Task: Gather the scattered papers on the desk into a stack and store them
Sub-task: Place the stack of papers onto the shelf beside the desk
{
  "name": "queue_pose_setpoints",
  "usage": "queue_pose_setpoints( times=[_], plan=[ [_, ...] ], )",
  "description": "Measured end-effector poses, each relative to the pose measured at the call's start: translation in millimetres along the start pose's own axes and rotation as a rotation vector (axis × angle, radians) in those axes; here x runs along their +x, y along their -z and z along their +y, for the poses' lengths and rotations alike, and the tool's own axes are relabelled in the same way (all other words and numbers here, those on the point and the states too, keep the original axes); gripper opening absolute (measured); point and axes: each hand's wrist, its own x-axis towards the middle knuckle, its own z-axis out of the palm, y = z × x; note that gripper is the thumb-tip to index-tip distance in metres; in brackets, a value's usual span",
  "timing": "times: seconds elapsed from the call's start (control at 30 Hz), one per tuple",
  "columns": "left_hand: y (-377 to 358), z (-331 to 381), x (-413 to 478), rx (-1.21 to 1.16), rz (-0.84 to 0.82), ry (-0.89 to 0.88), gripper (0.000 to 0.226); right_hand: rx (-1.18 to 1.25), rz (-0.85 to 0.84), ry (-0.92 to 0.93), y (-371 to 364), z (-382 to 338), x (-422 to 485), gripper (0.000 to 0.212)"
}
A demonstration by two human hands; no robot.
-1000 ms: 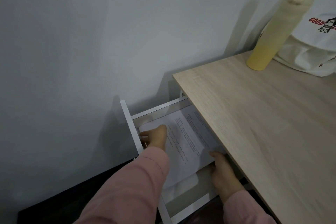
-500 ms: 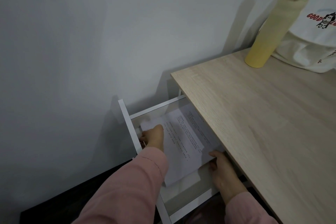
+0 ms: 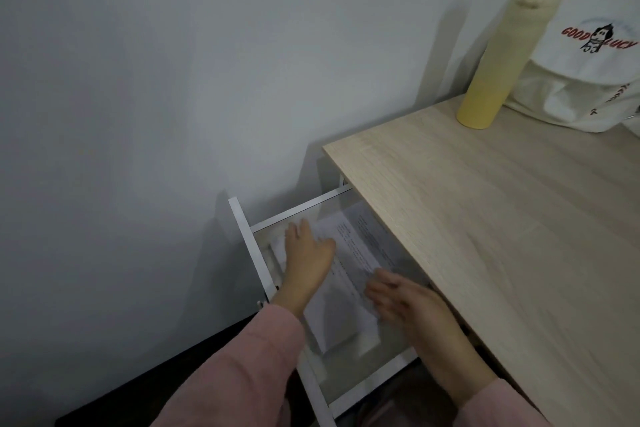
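Since the earlier frame, your left hand has slid forward, grip spread flat on the printed white paper stack, now lying inside the white pull-out drawer. Your right hand, blurred, shows straight fingers above it. Remaining, probably: close the drawer.

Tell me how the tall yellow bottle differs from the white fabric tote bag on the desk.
The tall yellow cylindrical bottle stands upright and rigid; the white fabric tote bag slumps in soft folds. The bottle is plain, shading from pale at the top to deeper yellow at the base; the bag carries red lettering and a small cartoon figure. The bottle shows whole; the bag is cut by the picture's edge. Both sit side by side at the far end of the light wooden desk.
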Motion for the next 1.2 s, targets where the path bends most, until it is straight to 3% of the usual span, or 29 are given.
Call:
queue_pose_setpoints(
  times=[0.07,0.13,0.2,0.3,0.37,0.43,0.67,0.83,1.2],
  plan=[
    [13,-10,-11,0.330,0.129,-0.252,0.065,-0.317,-0.046,0.306,4,-12,-7,0.032],
    [26,-22,-21,0.458,0.285,-0.299,0.071,-0.566,0.030,0.583,12,-27,-8,0.033],
    [34,-31,-29,0.325,0.308,-0.142,0.081,-0.806,0.086,0.736,24,-35,1,0.030],
    [33,-27,-34,-0.081,0.228,0.075,0.083,-1.229,0.167,0.691,51,-33,22,0.039],
    [30,-22,-31,-0.284,0.255,0.123,0.068,-1.364,0.250,0.654,66,-32,30,0.043],
    [28,-16,-29,-0.353,0.242,0.119,0.054,-1.380,0.298,0.657,71,-33,35,0.045],
    [1,4,-25,-0.315,0.009,0.014,0.037,-1.438,0.312,0.662,70,-33,36,0.045],
    [-38,27,-24,-0.268,-0.150,-0.081,0.047,-1.426,0.315,0.668,68,-34,34,0.044],
    [-75,45,-16,-0.461,-0.226,-0.111,0.045,-1.419,0.370,0.725,70,-30,40,0.043]
  ],
)
